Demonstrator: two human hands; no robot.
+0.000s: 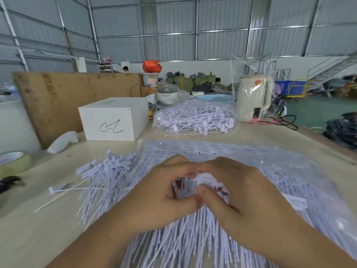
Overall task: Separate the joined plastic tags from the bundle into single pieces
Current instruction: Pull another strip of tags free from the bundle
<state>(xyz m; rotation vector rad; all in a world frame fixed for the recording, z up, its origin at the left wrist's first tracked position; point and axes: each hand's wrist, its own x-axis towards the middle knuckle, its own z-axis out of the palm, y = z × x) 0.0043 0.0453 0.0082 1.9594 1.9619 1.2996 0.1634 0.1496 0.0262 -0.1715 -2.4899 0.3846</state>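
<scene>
1. My left hand and right hand meet above the table, fingers curled, both pinching one small bundle of joined tags between thumbs and fingertips.
2. The bundle sits over the bagged tags, which run off the near edge.
3. Loose tags fan out to my left.
4. Bare tabletop lies further left; white box and second bag of tags stand well behind.

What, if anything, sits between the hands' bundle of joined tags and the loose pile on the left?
Nothing visible. Both hands, left hand and right hand, grip the joined pale-lilac plastic tag bundle; the loose pile of separated tags lies directly beside it.
</scene>
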